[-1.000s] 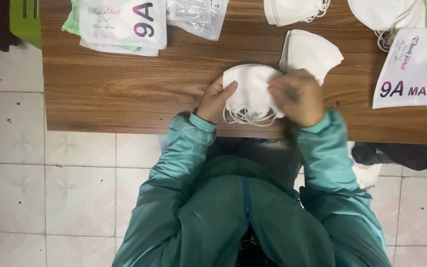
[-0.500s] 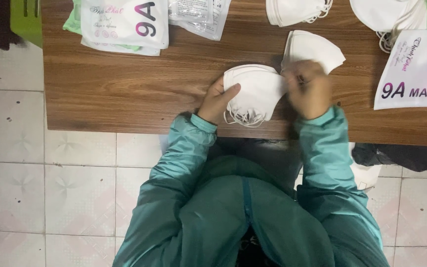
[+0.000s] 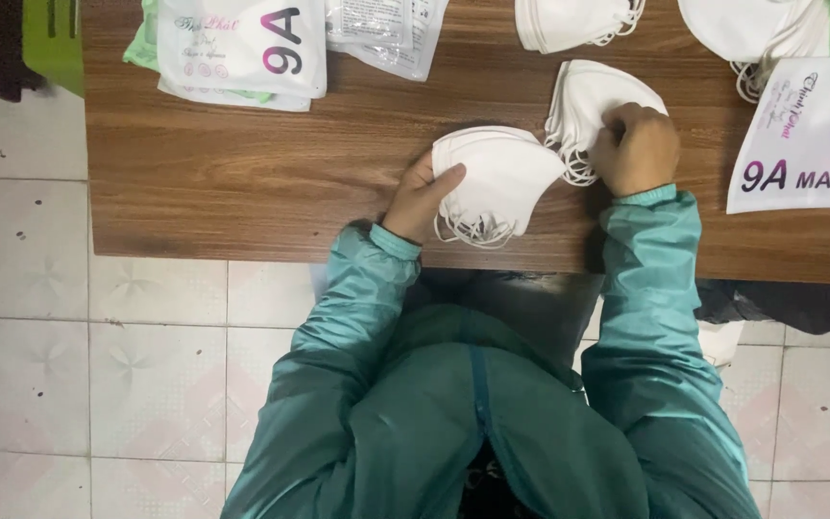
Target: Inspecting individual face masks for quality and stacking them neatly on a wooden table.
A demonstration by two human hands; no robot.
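The right hand (image 3: 638, 149) has moved to grip the far mask stack (image 3: 593, 101); the left hand (image 3: 422, 197) clasps the near stack (image 3: 497, 173).

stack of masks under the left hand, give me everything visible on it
The mask stack is a small pile of folded white masks, soft fabric by the look, with thin white ear loops spilling out at its near edge. It lies flat on the brown wooden table. The left hand grips its left end, thumb on top. The right hand rests on another pile alongside.
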